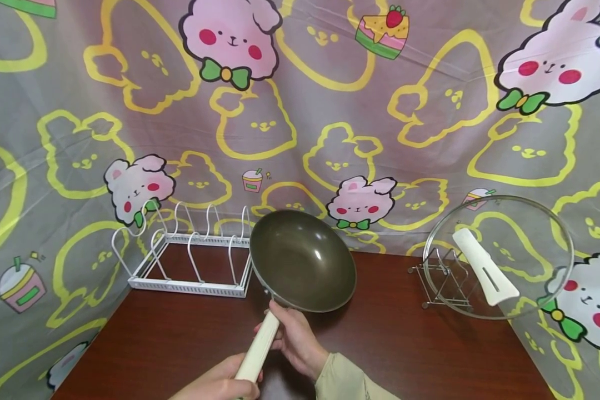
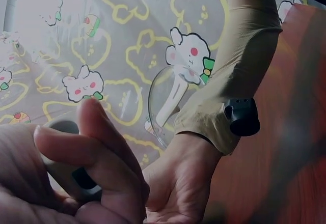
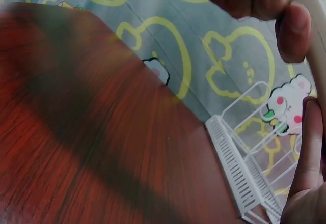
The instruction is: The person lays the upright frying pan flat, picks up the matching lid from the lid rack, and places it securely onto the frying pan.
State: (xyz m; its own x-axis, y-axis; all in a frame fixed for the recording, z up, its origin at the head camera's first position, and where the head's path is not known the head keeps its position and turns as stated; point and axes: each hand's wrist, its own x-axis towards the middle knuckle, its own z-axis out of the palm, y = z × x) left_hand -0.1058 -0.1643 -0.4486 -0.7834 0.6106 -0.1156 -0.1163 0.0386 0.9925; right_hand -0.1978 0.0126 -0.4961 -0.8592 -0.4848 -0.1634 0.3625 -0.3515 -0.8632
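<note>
A dark wok [image 1: 305, 261] with a cream handle [image 1: 258, 347] is held over the table, its inside tilted toward the head camera. My left hand [image 1: 225, 380] grips the end of the handle, and its curled fingers [image 2: 109, 152] show close up in the left wrist view. Nearer the bowl, my right hand [image 1: 300, 340] holds the same handle with the thumb along its upper side. The wok's left rim overlaps the right end of a white wire rack [image 1: 190, 288] in the head view.
On the right, a glass lid [image 1: 545, 266] with a white grip [image 1: 487, 269] leans upright on a small metal stand [image 1: 445, 303]. Patterned cloth [image 1: 260, 122] hangs behind and at both sides of the reddish-brown table [image 1: 395, 333].
</note>
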